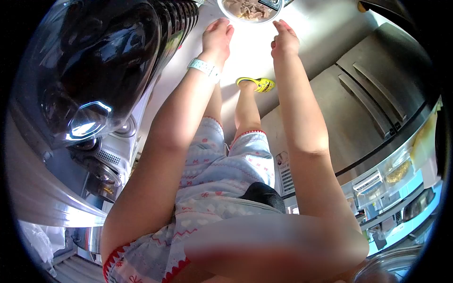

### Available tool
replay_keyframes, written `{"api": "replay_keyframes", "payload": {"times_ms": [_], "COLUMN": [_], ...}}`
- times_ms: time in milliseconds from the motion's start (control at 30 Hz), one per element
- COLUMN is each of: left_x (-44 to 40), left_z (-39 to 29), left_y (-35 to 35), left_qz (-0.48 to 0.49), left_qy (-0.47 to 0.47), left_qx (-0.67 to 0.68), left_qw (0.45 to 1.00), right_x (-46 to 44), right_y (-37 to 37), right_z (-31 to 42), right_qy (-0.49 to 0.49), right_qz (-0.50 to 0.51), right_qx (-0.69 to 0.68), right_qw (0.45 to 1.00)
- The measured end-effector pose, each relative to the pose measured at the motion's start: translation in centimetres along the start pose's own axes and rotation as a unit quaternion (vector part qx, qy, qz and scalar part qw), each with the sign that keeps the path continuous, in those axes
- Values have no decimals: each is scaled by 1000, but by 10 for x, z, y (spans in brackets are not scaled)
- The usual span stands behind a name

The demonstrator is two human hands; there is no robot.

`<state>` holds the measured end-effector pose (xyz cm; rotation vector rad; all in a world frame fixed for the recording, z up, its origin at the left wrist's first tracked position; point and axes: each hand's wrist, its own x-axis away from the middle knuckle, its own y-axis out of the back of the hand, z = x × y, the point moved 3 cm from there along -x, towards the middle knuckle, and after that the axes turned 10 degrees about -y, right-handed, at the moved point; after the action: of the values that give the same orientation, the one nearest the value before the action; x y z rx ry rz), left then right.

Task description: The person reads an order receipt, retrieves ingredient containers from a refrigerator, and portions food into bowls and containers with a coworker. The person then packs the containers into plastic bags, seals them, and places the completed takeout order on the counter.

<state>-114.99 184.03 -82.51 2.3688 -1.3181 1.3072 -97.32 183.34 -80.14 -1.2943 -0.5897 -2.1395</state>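
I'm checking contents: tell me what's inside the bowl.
The bowl holds pale brownish pieces; a dark object overlaps one side. The bottom is covered, the far edge out of frame.

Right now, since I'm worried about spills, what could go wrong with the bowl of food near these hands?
The white bowl could slip or tip: the left hand and right hand are at its near edge, and no firm grip shows.

The meat-like pieces might spill out, as no lid shows over them.

Anything dropped could make the pale floor slippery near the yellow clog.
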Motion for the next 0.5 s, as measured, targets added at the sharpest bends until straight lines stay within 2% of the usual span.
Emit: {"api": "replay_keyframes", "payload": {"times_ms": [100, 300, 367, 500], "left_x": [2, -2, -2, -2], "left_z": [5, 7, 6, 3], "left_y": [-8, -7, -7, -6], "left_qz": [18, 16, 17, 20], "left_qy": [-16, -17, -15, -5], "left_qx": [6, -25, -25, -35], "left_qw": [1000, 999, 999, 999], "right_x": [21, 78, 88, 90], "right_y": [15, 9, -2, -18], "right_z": [1, 18, 27, 34], "right_qy": [48, 108, 142, 133], "right_qz": [-59, 40, 123, 142], "right_qx": [-27, -4, 39, 75], "right_qw": [997, 993, 981, 978]}}
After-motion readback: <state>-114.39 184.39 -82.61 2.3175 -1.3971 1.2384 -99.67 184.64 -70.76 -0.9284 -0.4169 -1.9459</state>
